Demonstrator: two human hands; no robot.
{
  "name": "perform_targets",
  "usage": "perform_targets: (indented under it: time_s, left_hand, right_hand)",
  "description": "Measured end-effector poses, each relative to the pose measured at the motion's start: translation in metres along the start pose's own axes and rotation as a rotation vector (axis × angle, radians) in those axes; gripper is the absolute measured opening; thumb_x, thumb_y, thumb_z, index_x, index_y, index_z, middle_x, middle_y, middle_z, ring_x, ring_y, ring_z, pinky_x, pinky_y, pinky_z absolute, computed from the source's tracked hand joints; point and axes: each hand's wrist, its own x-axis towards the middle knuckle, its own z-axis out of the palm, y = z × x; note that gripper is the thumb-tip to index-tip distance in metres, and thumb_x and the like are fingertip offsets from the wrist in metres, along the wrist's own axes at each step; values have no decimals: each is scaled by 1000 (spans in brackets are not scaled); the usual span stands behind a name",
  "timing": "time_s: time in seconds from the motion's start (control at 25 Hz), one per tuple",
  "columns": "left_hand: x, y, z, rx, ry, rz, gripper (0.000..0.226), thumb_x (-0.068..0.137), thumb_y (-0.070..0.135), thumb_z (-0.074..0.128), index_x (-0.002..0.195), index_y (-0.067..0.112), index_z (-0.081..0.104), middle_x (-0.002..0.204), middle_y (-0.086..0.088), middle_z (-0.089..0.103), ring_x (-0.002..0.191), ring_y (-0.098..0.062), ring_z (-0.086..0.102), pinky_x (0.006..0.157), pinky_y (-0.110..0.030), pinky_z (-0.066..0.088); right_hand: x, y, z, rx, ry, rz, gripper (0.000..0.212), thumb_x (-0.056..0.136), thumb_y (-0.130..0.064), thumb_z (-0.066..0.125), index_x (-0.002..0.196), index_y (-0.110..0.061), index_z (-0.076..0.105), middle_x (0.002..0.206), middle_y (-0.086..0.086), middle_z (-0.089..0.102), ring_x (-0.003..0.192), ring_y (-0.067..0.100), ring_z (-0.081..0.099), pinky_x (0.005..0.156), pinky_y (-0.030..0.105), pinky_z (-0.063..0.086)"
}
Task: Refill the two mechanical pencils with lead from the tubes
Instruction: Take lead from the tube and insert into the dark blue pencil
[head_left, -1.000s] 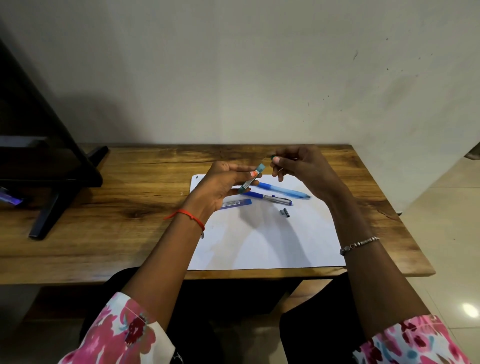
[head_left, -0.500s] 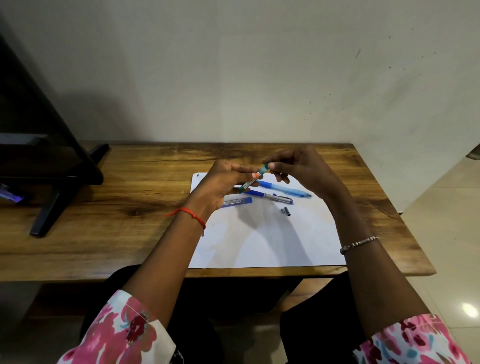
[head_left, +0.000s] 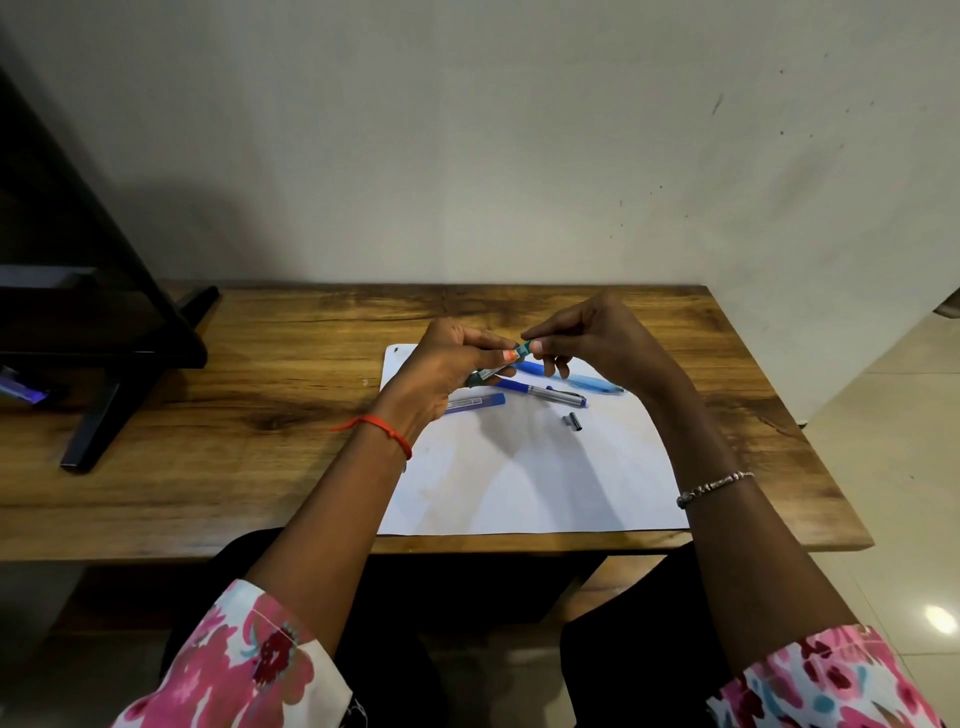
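Joining since before, right hand (head_left: 597, 340) fingers and left hand (head_left: 447, 364) both pinch the teal lead tube (head_left: 501, 364).

The right hand (head_left: 602, 340) has closed onto the teal lead tube's (head_left: 498, 366) top.

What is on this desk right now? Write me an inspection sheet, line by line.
Surface: brown wooden desk with a white paper sheet on it.
Job's things: teal lead tube held above the paper; blue lead tube, dark blue pencil with silver grip, light blue pencil and small dark cap lying on the paper.
Clutter: nothing seen.
Grippers: left hand holds the teal tube's body; right hand pinches its upper end.
Cables: nothing seen.
Surroundings: black stand at left, pale wall behind.
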Motion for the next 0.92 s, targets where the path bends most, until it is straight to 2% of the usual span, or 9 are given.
perform_targets:
  time_s: [0.12,0.2,0.32,0.36,0.44,0.52,0.68,0.8,0.92]
  left_hand:
    - [2,0,-2,-10,-1,20,24,79,9,68,101,0,68,85,-4,68,72,-8,65,66,-17,54]
    - [5,-1,-3,8,19,44,22,81,9,66,101,-1,68,89,-6,68,72,-7,66,74,-21,53]
    - [5,-2,-4,62,16,72,22,85,5,60,104,-3,66,94,-10,67,72,-7,65,76,-20,53]
    - [5,-3,-3,81,1,80,21,85,3,60,104,-4,65,94,-10,67,71,-6,65,72,-18,53]
    - [5,-3,-1,108,-24,93,22,84,-2,59,104,-6,65,93,-12,67,64,-3,65,65,-14,54]
    - [6,-4,1,112,-37,104,22,83,-6,58,104,-7,65,95,-15,67,58,-3,66,65,-15,54]
    - [6,-4,5,125,-105,115,22,84,-10,55,103,-8,65,93,-15,66,57,-5,67,63,-14,56]
    - [8,-5,8,215,-73,151,21,82,-4,61,102,-3,67,100,-15,69,74,-11,67,68,-17,55]
    - [18,-16,11,641,89,309,17,82,5,65,96,8,72,106,-9,67,94,-19,61,75,-25,48]
  right_hand:
    - [-3,-1,-5,70,-82,61,17,80,8,65,96,9,69,54,-2,68,46,10,62,51,18,50]
    - [-6,0,-3,70,-190,181,15,80,9,65,94,11,68,56,2,69,49,13,66,48,19,51]
    - [-6,2,5,-81,-304,339,13,81,2,67,92,7,69,62,10,70,48,18,67,42,21,49]
    - [-6,2,6,-140,-272,357,12,82,-2,68,92,4,70,63,13,69,44,17,65,40,20,46]
    - [-5,2,5,-153,-104,330,14,84,-9,67,89,4,70,65,16,67,37,13,58,35,18,40]
    - [-3,0,2,-1,53,293,19,85,-11,66,88,7,69,66,16,66,36,12,55,36,18,39]
    - [-4,-2,4,264,123,322,16,85,-13,66,89,2,69,74,12,70,45,13,59,44,19,45]
    - [-5,-1,0,344,217,347,14,85,-14,66,88,-1,70,80,12,70,51,13,62,47,18,47]
    - [-4,4,-7,378,421,344,19,86,-12,64,94,5,68,83,14,70,50,13,65,47,19,49]
